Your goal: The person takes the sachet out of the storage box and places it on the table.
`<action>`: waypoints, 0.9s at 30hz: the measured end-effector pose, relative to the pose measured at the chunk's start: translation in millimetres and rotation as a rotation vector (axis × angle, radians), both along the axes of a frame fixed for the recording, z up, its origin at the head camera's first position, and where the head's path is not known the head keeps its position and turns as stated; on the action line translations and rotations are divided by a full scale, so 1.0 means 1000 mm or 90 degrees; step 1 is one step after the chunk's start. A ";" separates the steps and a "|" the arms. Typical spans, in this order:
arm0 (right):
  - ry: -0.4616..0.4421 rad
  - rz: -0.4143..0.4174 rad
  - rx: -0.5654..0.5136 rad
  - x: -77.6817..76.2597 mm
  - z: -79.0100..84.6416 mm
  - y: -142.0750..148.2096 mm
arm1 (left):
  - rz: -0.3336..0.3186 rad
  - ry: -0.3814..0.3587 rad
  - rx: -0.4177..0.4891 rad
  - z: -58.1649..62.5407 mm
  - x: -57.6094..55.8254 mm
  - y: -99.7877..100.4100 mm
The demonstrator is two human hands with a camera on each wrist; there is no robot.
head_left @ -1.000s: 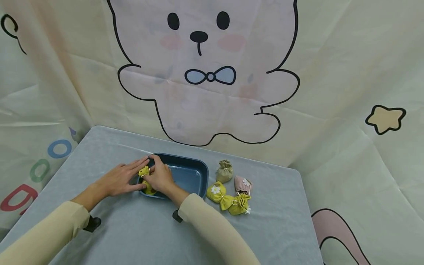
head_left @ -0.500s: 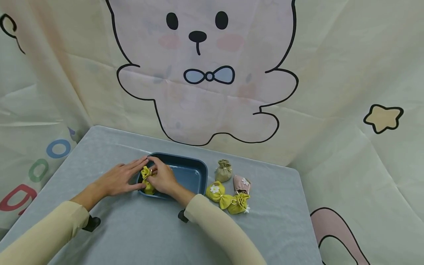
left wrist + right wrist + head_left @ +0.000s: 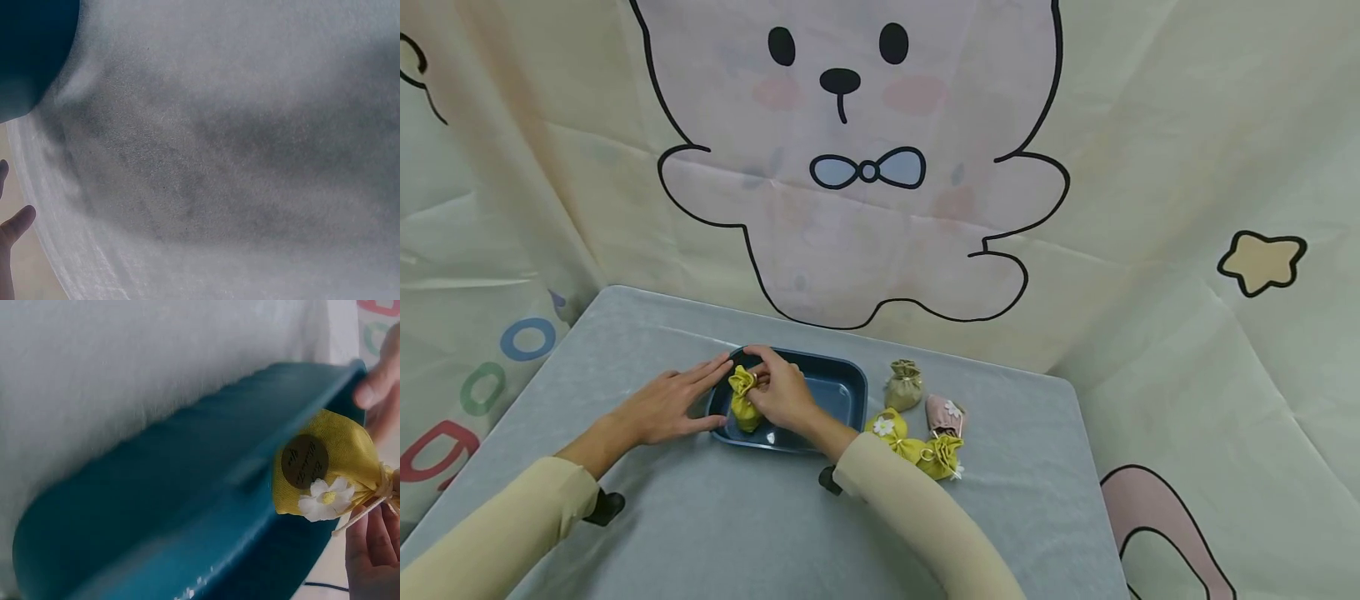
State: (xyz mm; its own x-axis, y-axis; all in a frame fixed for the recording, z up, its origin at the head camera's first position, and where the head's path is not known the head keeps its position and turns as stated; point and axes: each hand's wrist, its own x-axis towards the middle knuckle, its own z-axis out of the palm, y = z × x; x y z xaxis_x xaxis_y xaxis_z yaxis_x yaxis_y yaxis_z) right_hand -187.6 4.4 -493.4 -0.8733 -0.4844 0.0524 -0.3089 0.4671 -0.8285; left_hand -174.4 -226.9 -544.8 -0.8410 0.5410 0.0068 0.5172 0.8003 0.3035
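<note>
A small yellow drawstring pouch stands at the left end of a blue tray. My right hand pinches it by the gathered neck. In the right wrist view the pouch shows a white flower, a dark round label and a pale cord, with the right fingers at its tied neck. My left hand, fingers extended, touches the tray's left rim. The left wrist view has only a tray corner and fingertips at its edge. Whether the pouch touches the tray floor is hard to tell.
Right of the tray, on the grey-blue cloth, sit an olive pouch, a pink pouch and two yellow pouches, one flowered, one tied. A printed curtain hangs behind the table.
My right hand has moved slightly right with the yellow pouch, drawing it away from the tray's left wall and more upright. The left hand has stayed on the rim.
</note>
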 end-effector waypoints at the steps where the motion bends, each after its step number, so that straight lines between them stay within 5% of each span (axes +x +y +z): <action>1: 0.003 -0.002 0.002 -0.001 0.002 0.003 | 0.003 -0.003 -0.002 0.000 0.000 0.000; 14: 0.011 -0.006 -0.003 -0.014 0.026 0.050 | 0.011 -0.008 -0.012 -0.002 -0.001 -0.001; 27: 0.107 0.015 -0.003 -0.012 0.046 0.104 | 0.000 0.011 0.008 -0.003 0.001 -0.001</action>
